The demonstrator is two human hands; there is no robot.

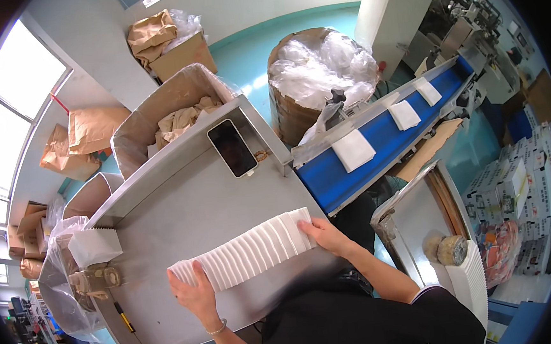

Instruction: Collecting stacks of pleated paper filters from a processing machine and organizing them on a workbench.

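White folded napkins (249, 254) in one long row: clasping between left hand (198, 294) and right hand (323, 234) at either end, over the near side of the metal table (170, 224); possibly risking a mid-row buckle and spill, if pressing unevenly or too loosely.

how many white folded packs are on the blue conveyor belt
3 on the blue belt: the near pack closest to the metal table, the middle pack, and the far pack. More may be hidden farther up.
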